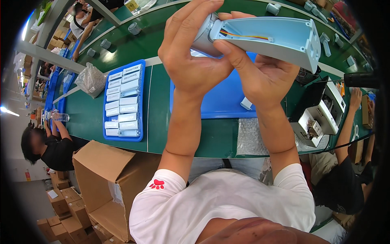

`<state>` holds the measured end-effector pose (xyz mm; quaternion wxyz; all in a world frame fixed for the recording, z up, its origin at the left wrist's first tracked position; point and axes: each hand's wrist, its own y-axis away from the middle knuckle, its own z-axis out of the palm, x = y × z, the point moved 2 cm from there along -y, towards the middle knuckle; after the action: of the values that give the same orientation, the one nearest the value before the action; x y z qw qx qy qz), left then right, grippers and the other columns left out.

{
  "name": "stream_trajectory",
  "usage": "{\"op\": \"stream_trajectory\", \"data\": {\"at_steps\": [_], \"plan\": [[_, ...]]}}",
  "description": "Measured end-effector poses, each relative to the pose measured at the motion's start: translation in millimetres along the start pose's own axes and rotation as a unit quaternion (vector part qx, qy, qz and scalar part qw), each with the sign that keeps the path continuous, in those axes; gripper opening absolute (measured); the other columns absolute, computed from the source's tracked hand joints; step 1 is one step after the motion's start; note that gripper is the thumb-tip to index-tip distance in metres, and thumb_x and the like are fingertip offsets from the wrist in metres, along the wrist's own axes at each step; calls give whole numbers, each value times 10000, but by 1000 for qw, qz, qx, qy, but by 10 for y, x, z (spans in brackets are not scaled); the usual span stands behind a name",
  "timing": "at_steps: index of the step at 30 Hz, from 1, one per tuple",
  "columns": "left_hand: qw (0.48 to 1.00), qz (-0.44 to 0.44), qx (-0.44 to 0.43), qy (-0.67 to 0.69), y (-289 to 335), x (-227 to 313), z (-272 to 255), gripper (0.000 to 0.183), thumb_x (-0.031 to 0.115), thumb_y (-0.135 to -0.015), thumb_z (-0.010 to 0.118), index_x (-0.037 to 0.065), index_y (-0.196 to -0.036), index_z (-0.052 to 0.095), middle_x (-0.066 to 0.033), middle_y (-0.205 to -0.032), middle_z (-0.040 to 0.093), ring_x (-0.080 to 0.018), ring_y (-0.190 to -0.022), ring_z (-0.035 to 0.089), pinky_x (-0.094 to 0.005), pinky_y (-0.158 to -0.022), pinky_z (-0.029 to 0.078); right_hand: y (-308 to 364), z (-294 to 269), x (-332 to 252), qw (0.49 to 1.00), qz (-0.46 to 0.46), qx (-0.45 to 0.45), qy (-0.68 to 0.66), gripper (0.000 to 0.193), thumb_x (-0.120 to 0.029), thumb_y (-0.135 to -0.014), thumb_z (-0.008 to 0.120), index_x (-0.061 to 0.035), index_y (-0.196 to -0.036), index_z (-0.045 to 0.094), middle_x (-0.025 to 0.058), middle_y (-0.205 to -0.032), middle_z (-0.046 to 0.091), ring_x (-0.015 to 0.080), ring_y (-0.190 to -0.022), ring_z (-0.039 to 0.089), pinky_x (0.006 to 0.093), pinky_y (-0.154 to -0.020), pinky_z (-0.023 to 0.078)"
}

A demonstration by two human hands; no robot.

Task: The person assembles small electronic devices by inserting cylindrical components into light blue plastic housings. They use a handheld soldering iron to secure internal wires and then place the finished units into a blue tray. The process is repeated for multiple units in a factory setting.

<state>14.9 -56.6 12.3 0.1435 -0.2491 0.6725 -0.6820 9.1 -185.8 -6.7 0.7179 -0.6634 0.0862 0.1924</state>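
Raised in front of me is a light-blue plastic handheld fan housing [268, 28], its long hollow handle pointing right. Red, yellow and dark wires [248, 36] run inside the open handle to a small white connector. My left hand [189, 53] wraps round the round grey-blue head [206, 38] at the left end. My right hand [262, 75] holds the handle from below, its thumb at the joint between handle and head. Some right fingers are hidden behind the housing. Under my hands lies a blue tray [211, 103], with a small pale part [246, 103] in it.
Left, a blue tray [141, 101] holds rows of pale-blue parts beside a bubble-wrap bag [90, 80]. A white-and-black device [319, 116] stands right, near bubble wrap [252, 136]. Grey cylindrical parts [134, 28] dot the green conveyor. An open carton [103, 171] sits lower left; co-workers flank me.
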Motion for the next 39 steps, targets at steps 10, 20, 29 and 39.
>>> {"op": "stream_trajectory", "data": {"at_steps": [10,20,29,39], "plan": [[1000,-5,-22,4,21,-23,26,476,141,-697,846,-42,-1113,706,-231,-1119,707,-314,-1016,715,-365,-866,571,14,-37,29,999,9,28,12,390,136,-728,826,60,-1091,704,210,-1118,714,270,-1053,697,402,-940,571],[987,-26,-145,61,-138,108,-52,699,63,-614,854,10,-1269,615,-197,-1248,620,-351,-1156,609,-420,-993,487,-106,-181,62,997,69,11,-10,386,102,-749,829,53,-1105,690,199,-1126,714,259,-1075,685,393,-975,545],[988,-53,-146,26,-93,78,-77,796,57,-616,886,19,-1344,567,-182,-1267,596,-321,-1220,569,-410,-1003,482,-77,-340,168,989,140,-28,-28,321,65,-832,776,47,-1137,677,154,-1137,715,237,-1089,679,375,-972,538],[968,-209,90,109,-109,-183,-880,420,227,-1032,560,-48,-1346,509,-208,-1273,620,-349,-1184,618,-458,-977,520,187,-373,939,891,342,-256,152,342,-258,-911,736,1,-1129,696,132,-1044,737,237,-994,698,363,-869,543]]}}
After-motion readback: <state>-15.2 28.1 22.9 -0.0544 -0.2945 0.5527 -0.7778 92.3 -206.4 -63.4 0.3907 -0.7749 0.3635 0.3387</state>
